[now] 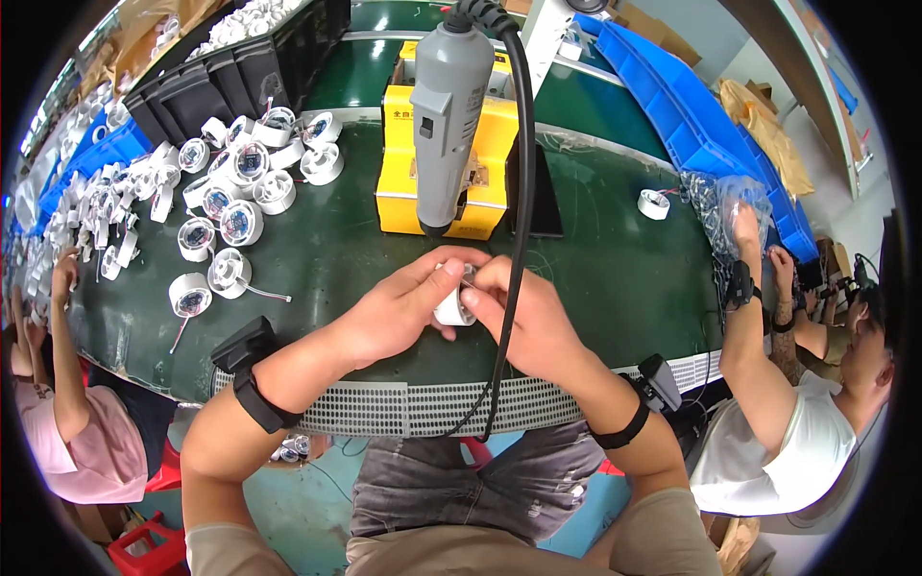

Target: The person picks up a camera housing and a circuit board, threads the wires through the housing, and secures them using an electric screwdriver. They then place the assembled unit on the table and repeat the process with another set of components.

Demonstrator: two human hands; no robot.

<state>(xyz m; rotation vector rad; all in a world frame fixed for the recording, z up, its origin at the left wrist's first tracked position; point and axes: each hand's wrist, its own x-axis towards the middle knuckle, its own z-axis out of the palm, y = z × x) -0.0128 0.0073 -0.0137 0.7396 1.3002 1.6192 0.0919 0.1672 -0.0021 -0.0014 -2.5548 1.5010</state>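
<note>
Both my hands meet over the green table, close to its front edge. Between them is a white round plastic housing [453,309], partly hidden by my fingers. My left hand [408,300] wraps its left side, thumb on top. My right hand [526,312] pinches at its upper right edge; whatever small part lies under those fingertips is hidden. Just beyond my hands hangs a grey electric screwdriver [449,125], in front of a yellow machine [396,182]. Its black cable [524,192] runs down past my right hand.
Several similar white housings [248,163] with wires lie at the left, before a black crate [230,82]. One housing [654,204] sits at the right. Blue trays [672,106] line the right back. Co-workers sit on both sides; one's hand [745,226] is in a clear plastic bag.
</note>
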